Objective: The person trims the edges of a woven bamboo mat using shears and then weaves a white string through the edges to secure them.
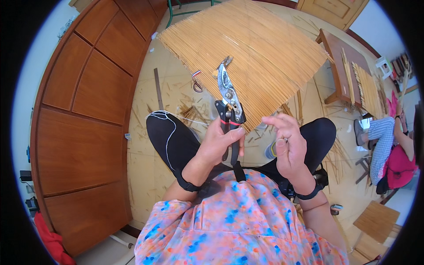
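My left hand [223, 141] grips silver pruning shears [229, 95] by their black handles, blades upward, above a mat of pale straight sticks [265, 53]. My right hand [287, 145] is just to their right, open and empty, fingers loosely bent and index finger partly extended. Small dark scissors with a striped ribbon [197, 86] lie near the mat's left edge. A white cord [170, 126] runs over my left knee toward the shears; where it ends is hidden.
Stick scraps [190, 110] litter the tiled floor. Wooden cabinets [84, 150] line the left. At right stand a low table [331, 57] with stick bundles, a white stool [383, 67] and a wooden board [375, 221]. Another person's checked-trousered leg [380, 132] is at far right.
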`<state>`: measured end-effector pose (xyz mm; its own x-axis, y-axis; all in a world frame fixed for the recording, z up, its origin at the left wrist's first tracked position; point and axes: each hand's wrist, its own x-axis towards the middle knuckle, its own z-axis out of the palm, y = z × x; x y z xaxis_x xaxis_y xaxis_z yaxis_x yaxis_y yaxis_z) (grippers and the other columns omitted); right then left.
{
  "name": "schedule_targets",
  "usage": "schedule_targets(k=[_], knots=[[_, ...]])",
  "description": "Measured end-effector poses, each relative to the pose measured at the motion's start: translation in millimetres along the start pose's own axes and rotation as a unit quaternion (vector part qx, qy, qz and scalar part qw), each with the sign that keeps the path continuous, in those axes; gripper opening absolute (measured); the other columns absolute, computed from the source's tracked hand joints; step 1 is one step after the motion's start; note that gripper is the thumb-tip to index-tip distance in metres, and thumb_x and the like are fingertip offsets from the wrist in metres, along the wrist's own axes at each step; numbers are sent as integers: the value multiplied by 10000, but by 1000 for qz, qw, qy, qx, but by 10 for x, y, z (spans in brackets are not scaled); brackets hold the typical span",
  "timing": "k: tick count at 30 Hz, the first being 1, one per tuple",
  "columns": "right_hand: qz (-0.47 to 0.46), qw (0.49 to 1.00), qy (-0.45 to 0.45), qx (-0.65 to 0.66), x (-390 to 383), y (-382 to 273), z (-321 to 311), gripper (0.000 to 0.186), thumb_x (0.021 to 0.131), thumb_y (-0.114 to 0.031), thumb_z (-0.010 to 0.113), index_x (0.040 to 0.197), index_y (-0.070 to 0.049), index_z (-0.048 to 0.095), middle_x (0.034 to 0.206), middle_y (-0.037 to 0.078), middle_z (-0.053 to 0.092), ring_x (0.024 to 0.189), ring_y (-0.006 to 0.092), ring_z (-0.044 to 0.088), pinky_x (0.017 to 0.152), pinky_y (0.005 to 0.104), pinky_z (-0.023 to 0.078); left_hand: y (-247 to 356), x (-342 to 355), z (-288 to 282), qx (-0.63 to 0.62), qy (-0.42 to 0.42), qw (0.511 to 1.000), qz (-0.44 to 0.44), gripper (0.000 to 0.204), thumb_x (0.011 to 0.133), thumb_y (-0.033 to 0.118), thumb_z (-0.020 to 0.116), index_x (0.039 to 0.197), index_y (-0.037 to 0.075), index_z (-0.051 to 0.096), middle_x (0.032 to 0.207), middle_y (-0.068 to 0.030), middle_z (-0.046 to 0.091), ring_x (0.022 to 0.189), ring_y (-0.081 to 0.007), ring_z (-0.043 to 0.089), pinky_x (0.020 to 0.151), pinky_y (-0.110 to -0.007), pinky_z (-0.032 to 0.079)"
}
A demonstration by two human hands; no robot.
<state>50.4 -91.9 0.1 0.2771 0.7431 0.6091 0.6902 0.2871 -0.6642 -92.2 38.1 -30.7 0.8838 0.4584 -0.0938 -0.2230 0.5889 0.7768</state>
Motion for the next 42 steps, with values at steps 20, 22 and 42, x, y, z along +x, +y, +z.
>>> schedule_targets(k=[20,22,42], knots=[[-78,979,-98,-160,-28,186,181,102,693,-14,570,756,-16,490,1205,164,546,1073,350,483,888,406,406,-121,-63,41,377,79,923,10,427,715,56,690,1065,-3,453,751,-23,539,548,-84,547,488,-236,450],[-83,976,-98,-174,-35,188,199,104,685,-13,573,757,-18,497,1208,153,547,1071,338,486,869,401,409,-84,-68,54,395,84,915,5,422,711,67,693,1056,-2,459,738,-25,541,545,-84,549,492,-238,453],[-9,991,-59,-121,-319,224,193,76,820,-89,503,797,-47,445,1092,147,583,976,320,518,848,435,382,205,-71,-52,269,167,944,95,375,739,3,656,1039,4,431,775,-58,592,583,-118,602,526,-253,480]])
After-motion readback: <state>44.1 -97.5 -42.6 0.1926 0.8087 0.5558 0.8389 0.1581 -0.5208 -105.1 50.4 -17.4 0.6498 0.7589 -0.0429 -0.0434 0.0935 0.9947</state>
